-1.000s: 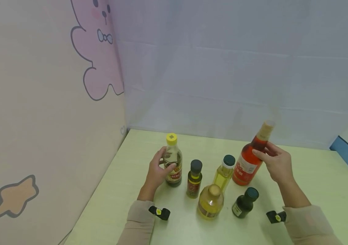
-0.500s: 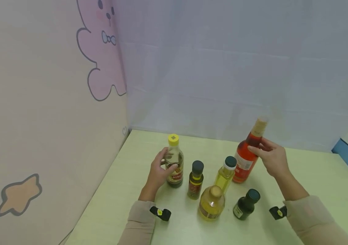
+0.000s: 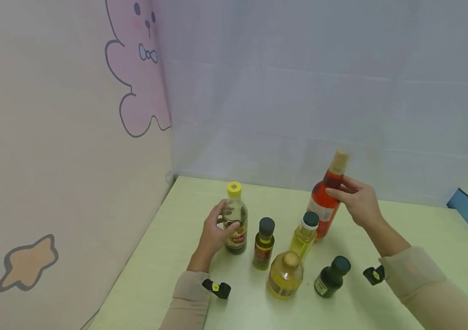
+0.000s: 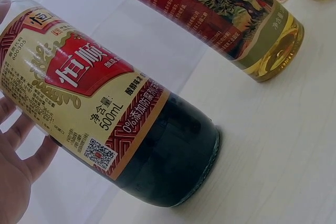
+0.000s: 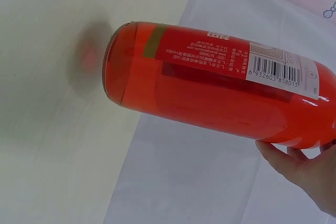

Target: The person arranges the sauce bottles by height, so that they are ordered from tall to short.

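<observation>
In the head view my left hand (image 3: 213, 234) grips a yellow-capped vinegar bottle (image 3: 237, 231) round its side, thumb across the front. That bottle stands upright on the table (image 3: 155, 256), dark liquid low inside. To the right, my right hand (image 3: 359, 204) holds a tall glass bottle of red liquid (image 3: 321, 197) near its neck, thumb in front. This bottle leans, its neck toward the right, and its foot is partly hidden behind a green-capped oil bottle (image 3: 303, 238). In the right wrist view its base hangs above the pale tabletop, with a reddish shadow beside it.
Between the hands stand a small dark-capped bottle with a red label (image 3: 262, 252) and a squat gold-capped bottle (image 3: 285, 277). A small dark green bottle (image 3: 330, 278) is nearer the right forearm. Walls (image 3: 300, 91) close the table's back and left.
My right hand has carried the red bottle left and toward the back, and its base now passes behind the green-capped oil bottle. My left hand keeps its grip on the vinegar bottle.
</observation>
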`<state>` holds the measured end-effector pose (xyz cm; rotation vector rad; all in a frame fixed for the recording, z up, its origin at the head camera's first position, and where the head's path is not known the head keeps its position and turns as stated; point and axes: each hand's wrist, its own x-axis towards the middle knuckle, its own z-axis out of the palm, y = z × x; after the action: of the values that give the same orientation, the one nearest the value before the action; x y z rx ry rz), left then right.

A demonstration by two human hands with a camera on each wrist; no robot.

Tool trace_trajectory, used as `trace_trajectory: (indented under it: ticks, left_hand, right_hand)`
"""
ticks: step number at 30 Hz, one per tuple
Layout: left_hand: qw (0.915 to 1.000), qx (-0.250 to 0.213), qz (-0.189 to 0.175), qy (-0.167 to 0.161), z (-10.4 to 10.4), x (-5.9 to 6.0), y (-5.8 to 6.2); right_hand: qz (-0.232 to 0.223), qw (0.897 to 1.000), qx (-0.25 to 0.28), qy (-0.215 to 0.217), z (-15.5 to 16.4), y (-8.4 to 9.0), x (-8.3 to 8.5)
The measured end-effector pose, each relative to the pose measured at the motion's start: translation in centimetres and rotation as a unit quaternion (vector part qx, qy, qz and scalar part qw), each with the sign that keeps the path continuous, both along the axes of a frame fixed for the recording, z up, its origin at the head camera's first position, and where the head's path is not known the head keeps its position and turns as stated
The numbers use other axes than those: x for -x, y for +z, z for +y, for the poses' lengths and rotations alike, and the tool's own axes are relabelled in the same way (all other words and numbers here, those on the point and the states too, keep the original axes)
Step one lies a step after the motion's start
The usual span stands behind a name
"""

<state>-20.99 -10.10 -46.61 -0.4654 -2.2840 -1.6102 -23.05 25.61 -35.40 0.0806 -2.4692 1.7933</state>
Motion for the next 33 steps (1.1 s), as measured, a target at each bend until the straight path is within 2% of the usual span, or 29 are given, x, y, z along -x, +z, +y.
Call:
trace_trajectory:
  ticks: [4,14,27,33]
  left_hand:
    - [1.0000,-0.001,0.000,-0.003,0.1,0.0,0.0]
    - [1.0000,-0.001,0.006,0.000,0.1,0.1,0.0]
    - [1.0000,-0.001,0.009,-0.001,0.0,-0.2,0.0]
    - [0.9999,0.003,0.012,0.000,0.0,-0.2,-0.2]
  right_hand:
    - [0.000,1.000,0.006,-0.005,-0.2,0.5,0.5]
    - [0.005,1.000,0.020,0.018,-1.4,2.0,1.6]
    - [0.005,0.996,0.061,0.061,-4.2,1.9,3.6]
    - [-0.002,0.996,0.061,0.068,-5.1,2.0,4.0]
